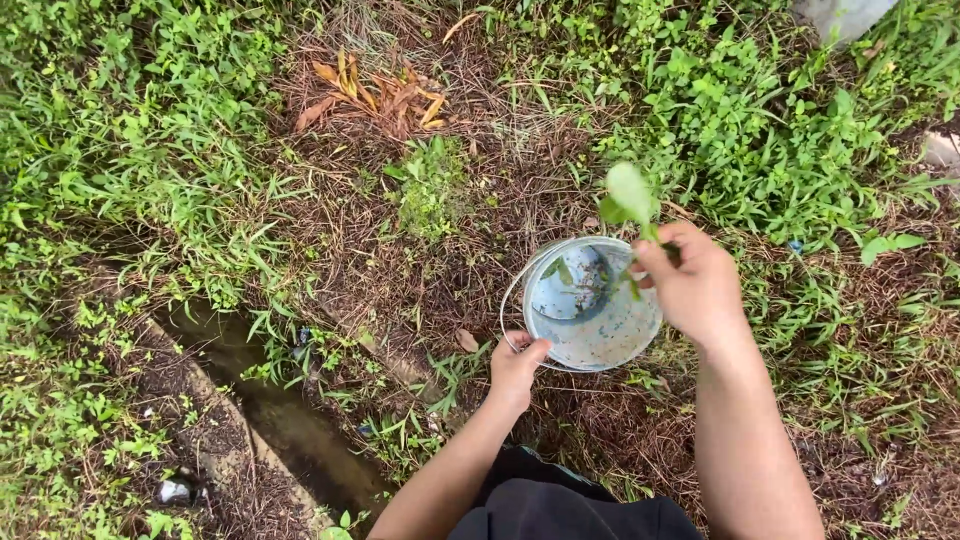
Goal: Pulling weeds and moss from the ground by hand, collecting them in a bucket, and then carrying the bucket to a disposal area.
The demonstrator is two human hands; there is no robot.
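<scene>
**Pail and green sprig on weedy ground**

A pale round pail point(592, 318) sits on dry brown grass point(420, 270), thick green weeds point(740, 120) beyond it. A muddy ditch point(270, 400) runs well apart at the lower left. The left hand point(516, 368) grips the pail's near rim and thin wire handle. The right hand point(695, 285) pinches a leafy sprig point(630, 200) over the far rim.
</scene>
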